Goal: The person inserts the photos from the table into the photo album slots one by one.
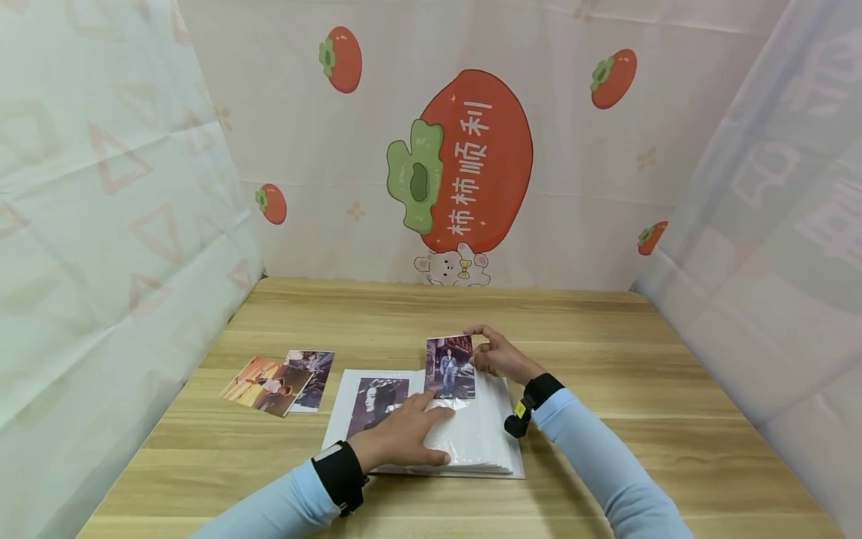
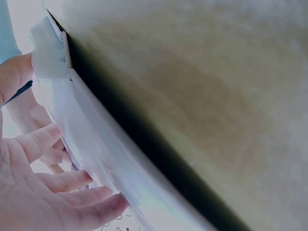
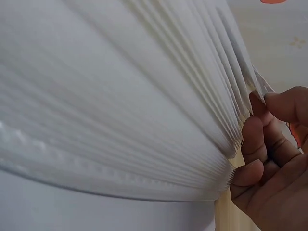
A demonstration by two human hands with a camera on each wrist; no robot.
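Note:
A photo album [image 1: 481, 442] with clear sleeves lies open on the wooden table. A black-and-white portrait photo [image 1: 377, 400] sits in its left page. Over the upper part of the right page is a photo [image 1: 450, 365] of a standing person in overalls, its top beyond the page edge. The right hand [image 1: 501, 358] pinches this photo by its right edge; in the right wrist view its fingers also touch the fanned pages [image 3: 183, 96]. With fingers spread, the left hand [image 1: 407, 430] rests across the middle of the album, fingertips near the photo's lower left corner.
Two loose photos overlap left of the album: an orange-toned one [image 1: 269, 385] on top of a darker one [image 1: 313, 378]. White printed cloth [image 1: 572, 239] hangs behind the table [image 1: 606, 322] and along both sides.

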